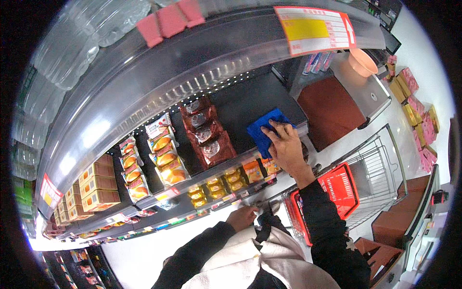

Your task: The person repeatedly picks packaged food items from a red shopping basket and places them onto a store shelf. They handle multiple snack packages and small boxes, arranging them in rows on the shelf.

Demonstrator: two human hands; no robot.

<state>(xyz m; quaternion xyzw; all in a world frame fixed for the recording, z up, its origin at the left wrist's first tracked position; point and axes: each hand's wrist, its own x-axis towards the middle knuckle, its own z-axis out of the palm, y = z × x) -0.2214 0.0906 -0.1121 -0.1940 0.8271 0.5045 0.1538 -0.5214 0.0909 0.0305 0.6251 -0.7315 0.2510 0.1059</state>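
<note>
My right hand (287,144) presses a folded blue cloth (261,132) onto the black shelf board (240,97), close to its right end. The fingers lie over the cloth and hide part of it. Left of the cloth stands a row of dark brown packets (213,144). My left hand (242,218) hangs low before my body with its fingers curled, and I make out nothing in it. Small yellow packs (216,188) on a lower shelf are beyond that hand.
Yellow snack packets (169,159) and stacked boxes (99,184) stand farther left. Overhead runs a shelf edge with a price card (314,30), under clear bottles (66,50). A wire cart (375,180) with a red basket part (341,189) stands right, near a counter (371,95).
</note>
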